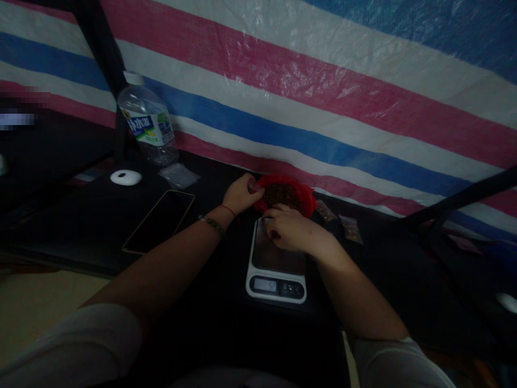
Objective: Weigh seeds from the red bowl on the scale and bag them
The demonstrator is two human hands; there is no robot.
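Observation:
A red bag full of small dark brown bits lies open on the black table, just behind a white kitchen scale. My left hand is closed on the bag's left rim, pinching something small I cannot make out. My right hand rests over the scale's far platform, fingers curled; what they hold is hidden.
A dark phone lies left of my arm. A water bottle, a small clear bag and a white round object stand at the back left. Two small filled packets lie right of the red bag. A striped tarp backs the table.

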